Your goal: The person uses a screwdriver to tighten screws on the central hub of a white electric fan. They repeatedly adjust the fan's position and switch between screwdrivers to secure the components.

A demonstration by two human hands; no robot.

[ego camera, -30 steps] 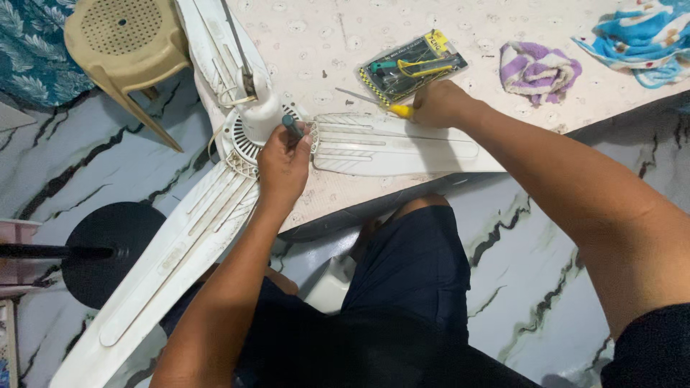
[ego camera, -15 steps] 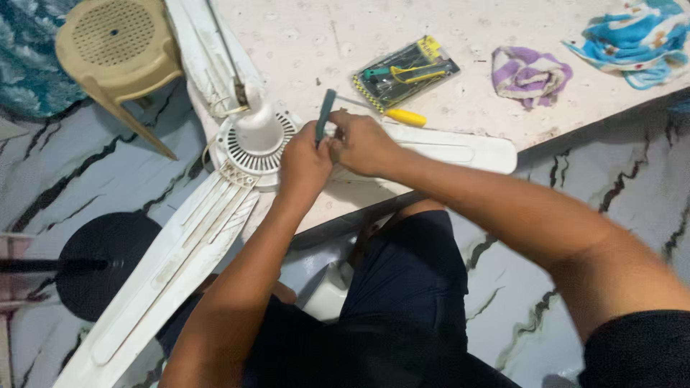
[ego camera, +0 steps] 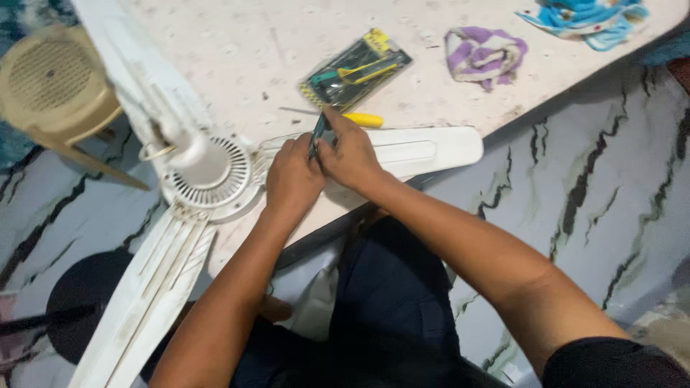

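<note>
Hands [ego camera: 323,162] bunched over a dark tool [ego camera: 318,134], tip hidden, perhaps a screwdriver

A cream-white ceiling fan [ego camera: 208,172] lies on a pale speckled table [ego camera: 237,43], beside a yellow screwdriver handle [ego camera: 363,119] and a black-and-yellow tool pack [ego camera: 356,70]. Farther right sit a purple-striped cloth [ego camera: 485,54] and a blue patterned one [ego camera: 589,18]; the floor [ego camera: 575,179] is white marble with dark veins.

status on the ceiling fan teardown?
Done: ceiling fan lies on the table, tool kit pack set out. In hand: left hand and right hand together grip a slim dark tool over one blade. Left: all visible blades are attached to the hub.
</note>
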